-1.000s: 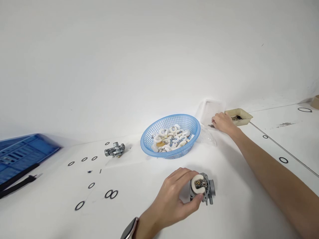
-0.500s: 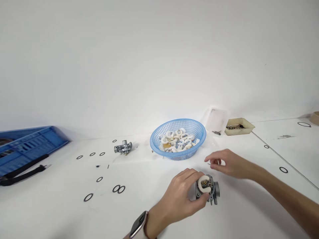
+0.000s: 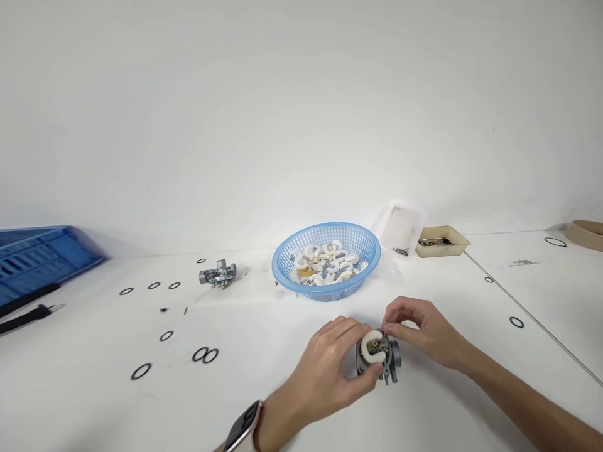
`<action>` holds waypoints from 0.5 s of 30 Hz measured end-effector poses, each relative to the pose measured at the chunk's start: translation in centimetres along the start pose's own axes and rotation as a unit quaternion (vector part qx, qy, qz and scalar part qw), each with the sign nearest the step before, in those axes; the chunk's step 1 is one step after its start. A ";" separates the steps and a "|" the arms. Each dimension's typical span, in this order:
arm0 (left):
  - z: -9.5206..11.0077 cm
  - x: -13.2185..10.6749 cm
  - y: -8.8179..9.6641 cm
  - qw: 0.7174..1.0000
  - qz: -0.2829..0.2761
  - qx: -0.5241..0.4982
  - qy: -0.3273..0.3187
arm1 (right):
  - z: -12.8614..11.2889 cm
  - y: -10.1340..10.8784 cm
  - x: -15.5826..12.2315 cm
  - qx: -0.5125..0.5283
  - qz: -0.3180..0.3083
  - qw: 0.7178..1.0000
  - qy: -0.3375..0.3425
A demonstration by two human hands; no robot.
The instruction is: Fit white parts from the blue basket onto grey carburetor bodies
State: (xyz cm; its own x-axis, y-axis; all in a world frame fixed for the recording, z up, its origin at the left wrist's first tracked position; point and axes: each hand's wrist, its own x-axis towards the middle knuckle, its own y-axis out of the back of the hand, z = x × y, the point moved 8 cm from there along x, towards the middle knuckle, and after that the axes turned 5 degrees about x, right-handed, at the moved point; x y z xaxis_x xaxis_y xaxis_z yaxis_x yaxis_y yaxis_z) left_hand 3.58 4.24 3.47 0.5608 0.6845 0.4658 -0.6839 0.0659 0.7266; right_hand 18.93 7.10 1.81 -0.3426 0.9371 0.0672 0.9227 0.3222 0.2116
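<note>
My left hand (image 3: 325,370) grips a small grey metal carburetor body (image 3: 379,359) with a white float on top, steadying it on the white table (image 3: 264,389). My right hand (image 3: 421,329) is pinched just at the carburetor's upper right edge, fingers closed on a tiny thin metal pin that barely shows. A watch sits on my left wrist. Behind the hands stands a blue plastic basket (image 3: 362,235) holding several white floats.
A second carburetor body (image 3: 217,275) lies at mid left among black O-rings (image 3: 201,355). A clear tray (image 3: 400,229) and a beige tray (image 3: 443,242) with small metal parts stand at the back right. A blue crate (image 3: 32,263) and black tool (image 3: 23,317) are at far left.
My right hand came back from the trays at the back right with a small pin and now pinches it against the carburetor. My left hand kept its grip.
</note>
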 end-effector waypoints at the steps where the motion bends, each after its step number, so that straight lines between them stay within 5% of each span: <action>1: 0.0 0.0 0.0 1.000 0.006 0.004 -0.005 | 0.0 -0.1 0.0 0.008 -0.003 1.000 0.004; 15: 0.1 -0.2 0.3 0.999 0.039 0.027 -0.020 | 0.2 -0.7 0.0 0.061 0.006 0.998 -0.015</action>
State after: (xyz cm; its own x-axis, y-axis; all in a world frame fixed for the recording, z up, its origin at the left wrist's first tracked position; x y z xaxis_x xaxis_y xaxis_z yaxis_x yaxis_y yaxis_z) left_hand 3.33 4.10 3.64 0.5261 0.6568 0.5403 -0.7006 -0.0254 0.7131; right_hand 18.35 6.89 1.49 -0.3269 0.9442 0.0397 0.9423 0.3225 0.0896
